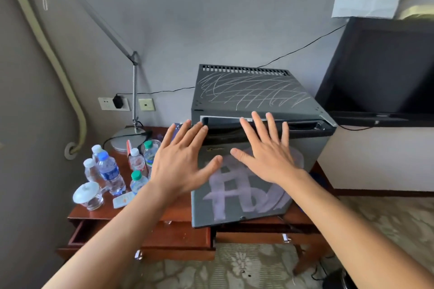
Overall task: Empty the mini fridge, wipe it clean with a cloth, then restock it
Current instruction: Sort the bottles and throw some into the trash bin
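— Where was the mini fridge [256, 148]?
— Centre frame, on the counter [164, 213], door closed.
— The hands?
— Left hand [185, 159] and right hand [267, 150] were both spread flat before the door, holding nothing.

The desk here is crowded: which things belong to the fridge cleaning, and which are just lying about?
Part of the job:
- dark grey mini fridge, door closed
- clear plastic water bottles beside it
- left hand and right hand, both spread open

Just lying about:
- silver desk lamp
- black television
- lidded glass cup
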Demonstrator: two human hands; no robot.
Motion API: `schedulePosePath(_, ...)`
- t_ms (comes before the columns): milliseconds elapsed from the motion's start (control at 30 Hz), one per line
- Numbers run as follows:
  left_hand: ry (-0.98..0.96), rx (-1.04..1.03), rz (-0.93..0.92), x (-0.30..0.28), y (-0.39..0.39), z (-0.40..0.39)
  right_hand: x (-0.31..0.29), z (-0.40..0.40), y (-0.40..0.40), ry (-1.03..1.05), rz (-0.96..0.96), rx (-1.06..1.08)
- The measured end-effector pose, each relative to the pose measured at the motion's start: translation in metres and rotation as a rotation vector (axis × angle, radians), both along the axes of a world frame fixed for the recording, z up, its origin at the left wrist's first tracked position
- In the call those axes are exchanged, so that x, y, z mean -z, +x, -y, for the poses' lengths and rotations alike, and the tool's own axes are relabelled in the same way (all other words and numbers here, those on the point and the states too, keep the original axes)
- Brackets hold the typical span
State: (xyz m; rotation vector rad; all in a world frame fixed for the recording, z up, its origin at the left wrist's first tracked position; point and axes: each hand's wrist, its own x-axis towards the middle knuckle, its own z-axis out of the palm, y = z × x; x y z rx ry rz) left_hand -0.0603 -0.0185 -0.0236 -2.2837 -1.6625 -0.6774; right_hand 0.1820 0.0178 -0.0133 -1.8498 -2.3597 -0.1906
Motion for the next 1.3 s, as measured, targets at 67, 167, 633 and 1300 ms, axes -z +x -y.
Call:
schedulePosePath(67, -0.006, 0.015, 0.002, 0.0, -0.004, -0.022, 0.001, -0.01, -0.005, 0.014, -0.007, 0.021)
schedulePosePath(167, -0.021, 0.021, 0.009, 0.0, -0.006, -0.047, 0.0, -0.023, -0.01, 0.011, -0.014, 0.05)
schedulePosePath(633, -0.032, -0.082, -0.026, 0.017, 0.008, -0.05, -0.001, -0.034, -0.009, -0.036, -0.075, 0.02)
schedulePosePath(1300, -0.814, -0.1, 2.336, 0.083, 0.103, 0.21, 0.16, 0.213, -0.068, -0.109, -0.574, -0.342)
